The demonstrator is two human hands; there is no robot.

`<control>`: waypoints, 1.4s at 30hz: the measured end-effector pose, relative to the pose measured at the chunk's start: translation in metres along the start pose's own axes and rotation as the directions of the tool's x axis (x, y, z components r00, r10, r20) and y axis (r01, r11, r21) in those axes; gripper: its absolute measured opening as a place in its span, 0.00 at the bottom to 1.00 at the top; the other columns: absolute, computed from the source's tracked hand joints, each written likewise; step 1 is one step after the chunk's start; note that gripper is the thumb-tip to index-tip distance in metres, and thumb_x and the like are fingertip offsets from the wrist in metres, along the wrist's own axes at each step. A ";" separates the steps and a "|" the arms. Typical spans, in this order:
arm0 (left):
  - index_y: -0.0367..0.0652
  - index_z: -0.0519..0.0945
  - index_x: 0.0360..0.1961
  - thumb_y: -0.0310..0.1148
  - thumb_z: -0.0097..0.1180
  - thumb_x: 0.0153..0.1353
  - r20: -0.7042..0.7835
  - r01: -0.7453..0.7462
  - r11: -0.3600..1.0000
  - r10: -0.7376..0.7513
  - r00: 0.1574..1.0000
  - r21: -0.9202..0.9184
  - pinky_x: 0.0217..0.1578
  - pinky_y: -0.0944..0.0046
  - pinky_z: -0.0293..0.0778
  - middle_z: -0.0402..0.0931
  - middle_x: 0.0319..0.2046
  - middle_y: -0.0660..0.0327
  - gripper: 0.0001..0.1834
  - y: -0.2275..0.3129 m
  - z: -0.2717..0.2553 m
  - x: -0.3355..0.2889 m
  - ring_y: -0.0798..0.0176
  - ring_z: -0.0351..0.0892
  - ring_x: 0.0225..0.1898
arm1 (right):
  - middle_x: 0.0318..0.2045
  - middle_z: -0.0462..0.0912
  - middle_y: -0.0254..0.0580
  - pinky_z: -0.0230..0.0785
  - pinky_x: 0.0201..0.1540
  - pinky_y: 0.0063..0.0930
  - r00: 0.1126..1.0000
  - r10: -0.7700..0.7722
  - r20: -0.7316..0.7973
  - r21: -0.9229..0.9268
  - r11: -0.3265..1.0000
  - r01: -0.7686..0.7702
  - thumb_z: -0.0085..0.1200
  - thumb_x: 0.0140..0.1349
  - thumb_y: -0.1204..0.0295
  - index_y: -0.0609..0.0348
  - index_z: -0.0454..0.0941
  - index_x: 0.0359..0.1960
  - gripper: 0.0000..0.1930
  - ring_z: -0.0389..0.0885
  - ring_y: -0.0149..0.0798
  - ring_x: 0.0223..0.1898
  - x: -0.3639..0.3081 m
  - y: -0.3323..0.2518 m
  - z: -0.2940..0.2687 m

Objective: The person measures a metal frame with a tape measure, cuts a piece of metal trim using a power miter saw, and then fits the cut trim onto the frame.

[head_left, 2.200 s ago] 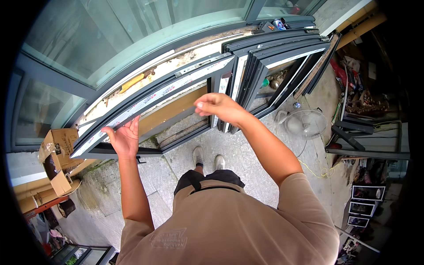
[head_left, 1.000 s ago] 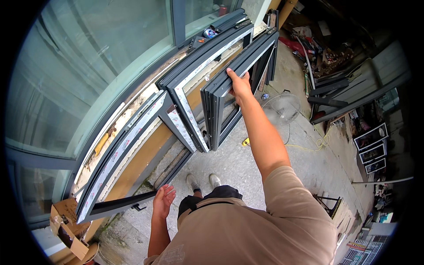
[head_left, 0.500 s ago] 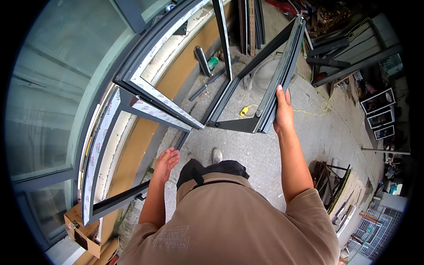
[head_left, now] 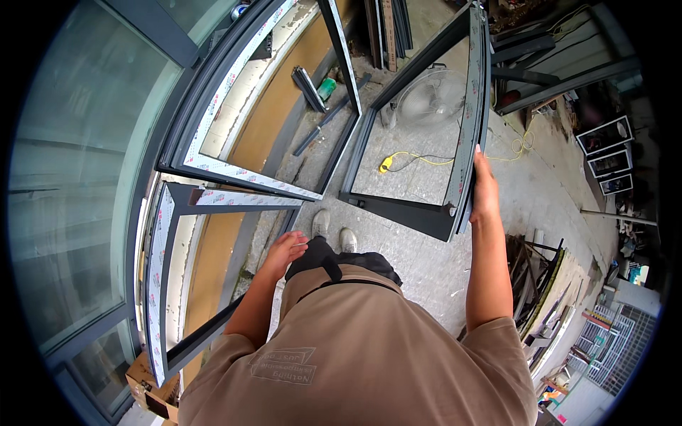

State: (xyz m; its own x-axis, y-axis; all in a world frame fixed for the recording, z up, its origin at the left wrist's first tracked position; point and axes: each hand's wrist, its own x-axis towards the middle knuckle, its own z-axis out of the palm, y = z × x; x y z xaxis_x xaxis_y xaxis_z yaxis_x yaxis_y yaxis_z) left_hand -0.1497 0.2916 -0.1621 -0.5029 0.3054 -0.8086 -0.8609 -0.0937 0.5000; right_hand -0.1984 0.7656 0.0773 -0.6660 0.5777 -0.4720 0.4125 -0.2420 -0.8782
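Note:
A dark grey window sash (head_left: 403, 214) without glass stands swung out from a larger window frame (head_left: 245, 175) with printed protective film on it. My right hand (head_left: 485, 188) is closed on the sash's outer upright; part of the fingers is hidden behind the edge. Low on the left, my left hand (head_left: 285, 252) hangs open with loosely spread fingers and nothing in it. It is nearest to a lower film-covered frame section (head_left: 158, 284), apart from it. Through the sash opening a round wire fan guard (head_left: 430, 98) shows on the floor.
A yellow plug connector (head_left: 385, 165) on a cable lies on the concrete beyond the sash. Dark profile offcuts (head_left: 309, 89) and a green bottle-like thing (head_left: 327, 89) are by the wall. A cardboard box (head_left: 150, 390) stands lower left; scrap metal (head_left: 529, 280) is at right.
The sash has swung outward to the right with my right hand on it, so its opening shows wider. My left hand has shifted slightly right, still open. Both shoes now show more fully.

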 end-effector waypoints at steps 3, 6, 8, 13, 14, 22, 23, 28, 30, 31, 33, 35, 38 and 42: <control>0.44 0.77 0.65 0.46 0.52 0.81 0.034 -0.005 1.000 0.004 0.999 0.028 0.56 0.59 0.81 0.84 0.58 0.57 0.22 0.024 -0.005 0.021 0.61 0.86 0.53 | 0.55 0.85 0.39 0.75 0.37 0.24 0.997 -0.048 -0.059 0.074 0.996 0.053 0.61 0.72 0.46 0.62 0.61 0.80 0.44 0.82 0.28 0.41 0.010 0.011 -0.001; 0.44 0.77 0.65 0.46 0.51 0.81 0.108 -0.007 0.999 0.003 0.994 0.040 0.57 0.59 0.80 0.84 0.58 0.57 0.21 0.058 0.002 0.043 0.62 0.85 0.54 | 0.52 0.86 0.37 0.74 0.31 0.24 0.996 -0.021 -0.086 0.022 0.999 0.023 0.63 0.71 0.46 0.59 0.65 0.79 0.43 0.82 0.27 0.36 0.003 0.011 0.008; 0.44 0.77 0.65 0.46 0.50 0.82 0.176 -0.041 0.998 0.032 0.984 0.047 0.58 0.59 0.79 0.83 0.58 0.57 0.21 0.093 0.019 0.061 0.62 0.84 0.55 | 0.44 0.87 0.32 0.70 0.22 0.24 0.997 -0.019 -0.074 0.046 0.999 0.022 0.63 0.72 0.47 0.51 0.73 0.75 0.36 0.78 0.24 0.27 -0.003 0.002 0.024; 0.42 0.75 0.66 0.46 0.49 0.82 0.372 -0.219 0.973 0.178 0.911 0.070 0.59 0.58 0.79 0.83 0.58 0.56 0.22 0.211 0.136 0.104 0.61 0.84 0.55 | 0.56 0.84 0.31 0.71 0.57 0.22 0.999 -0.029 0.036 -0.021 0.999 0.030 0.56 0.79 0.57 0.57 0.67 0.78 0.32 0.79 0.24 0.52 -0.015 -0.006 0.032; 0.42 0.75 0.67 0.46 0.48 0.82 0.424 -0.248 0.966 0.194 0.885 0.076 0.59 0.58 0.79 0.82 0.58 0.56 0.22 0.227 0.158 0.109 0.61 0.84 0.56 | 0.58 0.83 0.32 0.70 0.59 0.23 0.997 -0.057 0.043 -0.008 0.998 0.058 0.56 0.79 0.57 0.57 0.66 0.79 0.32 0.78 0.25 0.54 -0.014 0.000 0.034; 0.40 0.74 0.68 0.53 0.44 0.83 0.739 -0.294 0.956 0.190 0.646 0.011 0.63 0.55 0.76 0.81 0.60 0.55 0.29 0.288 0.318 0.117 0.57 0.81 0.62 | 0.72 0.73 0.41 0.56 0.76 0.33 0.983 -0.152 0.107 -0.045 0.986 0.158 0.59 0.75 0.62 0.65 0.56 0.81 0.40 0.68 0.33 0.72 -0.095 0.053 -0.003; 0.39 0.73 0.68 0.56 0.43 0.82 0.756 -0.275 0.961 0.174 0.631 0.008 0.64 0.54 0.75 0.80 0.61 0.55 0.31 0.288 0.334 0.112 0.57 0.79 0.63 | 0.74 0.71 0.41 0.55 0.77 0.34 0.978 -0.175 0.116 -0.029 0.983 0.179 0.60 0.74 0.62 0.66 0.55 0.82 0.41 0.66 0.34 0.74 -0.107 0.063 -0.011; 0.36 0.68 0.73 0.70 0.36 0.78 0.844 -0.158 0.987 0.108 0.525 -0.028 0.71 0.49 0.68 0.77 0.64 0.52 0.46 0.255 0.395 0.087 0.53 0.75 0.68 | 0.79 0.64 0.41 0.48 0.80 0.36 0.974 -0.071 0.214 0.065 0.996 0.058 0.69 0.67 0.55 0.64 0.49 0.84 0.52 0.60 0.35 0.79 -0.181 0.114 -0.056; 0.36 0.67 0.73 0.72 0.33 0.77 0.854 -0.068 0.991 0.130 0.503 -0.111 0.71 0.48 0.68 0.78 0.62 0.49 0.48 0.234 0.417 0.060 0.51 0.76 0.66 | 0.80 0.62 0.40 0.48 0.80 0.35 0.973 -0.034 0.230 0.088 0.996 0.014 0.74 0.62 0.51 0.62 0.49 0.84 0.58 0.58 0.34 0.79 -0.212 0.144 -0.077; 0.36 0.71 0.70 0.71 0.33 0.77 0.858 -0.013 0.986 0.148 0.492 -0.164 0.68 0.46 0.73 0.79 0.61 0.49 0.46 0.232 0.432 0.037 0.50 0.79 0.63 | 0.80 0.62 0.40 0.48 0.80 0.35 0.972 -0.042 0.231 0.096 0.995 0.020 0.74 0.62 0.50 0.62 0.49 0.84 0.58 0.57 0.34 0.80 -0.224 0.148 -0.086; 0.36 0.76 0.65 0.67 0.35 0.79 0.870 0.176 0.945 0.169 0.463 -0.277 0.65 0.44 0.77 0.80 0.60 0.48 0.42 0.212 0.443 0.008 0.48 0.81 0.60 | 0.81 0.61 0.40 0.47 0.81 0.35 0.968 -0.033 0.248 0.123 0.992 0.003 0.75 0.61 0.49 0.62 0.50 0.84 0.59 0.56 0.33 0.80 -0.255 0.163 -0.099; 0.37 0.81 0.56 0.57 0.41 0.78 0.893 0.308 0.913 0.116 0.435 -0.269 0.58 0.46 0.82 0.83 0.52 0.50 0.32 0.184 0.448 -0.017 0.49 0.84 0.54 | 0.78 0.66 0.39 0.50 0.79 0.34 0.978 -0.033 0.205 0.129 0.992 0.006 0.73 0.62 0.45 0.62 0.54 0.83 0.57 0.60 0.34 0.78 -0.288 0.190 -0.119; 0.40 0.83 0.48 0.48 0.46 0.73 0.874 0.280 0.934 0.061 0.482 -0.220 0.49 0.48 0.85 0.85 0.41 0.54 0.23 0.135 0.458 -0.056 0.50 0.86 0.44 | 0.73 0.73 0.41 0.55 0.77 0.34 0.987 0.013 0.159 0.061 0.998 -0.023 0.64 0.68 0.40 0.63 0.61 0.80 0.51 0.65 0.36 0.75 -0.340 0.240 -0.161; 0.41 0.83 0.46 0.48 0.45 0.73 0.806 0.101 0.975 0.103 0.583 -0.198 0.47 0.50 0.84 0.86 0.40 0.54 0.22 0.062 0.466 -0.107 0.51 0.87 0.43 | 0.74 0.72 0.55 0.54 0.78 0.40 0.975 -0.032 -0.221 -0.180 0.984 -0.009 0.51 0.74 0.36 0.62 0.63 0.79 0.46 0.67 0.49 0.76 -0.417 0.292 -0.183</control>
State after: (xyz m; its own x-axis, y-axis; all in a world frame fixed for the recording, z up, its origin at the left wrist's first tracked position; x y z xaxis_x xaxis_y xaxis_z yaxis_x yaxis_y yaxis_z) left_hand -0.1133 0.6945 0.0993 -0.3196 0.9322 -0.1697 -0.9055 -0.2477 0.3445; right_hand 0.3139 0.5967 0.0317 -0.5251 0.7429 -0.4151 0.5238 -0.1024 -0.8457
